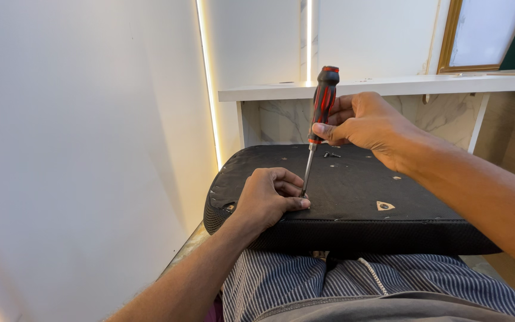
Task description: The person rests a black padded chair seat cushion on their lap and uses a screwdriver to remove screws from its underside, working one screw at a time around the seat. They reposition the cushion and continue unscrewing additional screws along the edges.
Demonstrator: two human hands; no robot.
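Right hand (368,125) gripping upright screwdriver (322,110), left hand (267,197) pinching its tip on seat cushion (353,191): shaft best kept vertical, pressed down.

white shelf (388,87), gold-framed mirror (478,36), striped trousers (305,280)

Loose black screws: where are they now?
Head view: the loose black screws lie on the black fabric seat underside, toward its far edge, just right of the red-and-black screwdriver.

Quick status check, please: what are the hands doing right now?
Right hand grips screwdriver, near upright. Left hand steadies its tip on black seat cushion. Loose screw lies beyond, clear.
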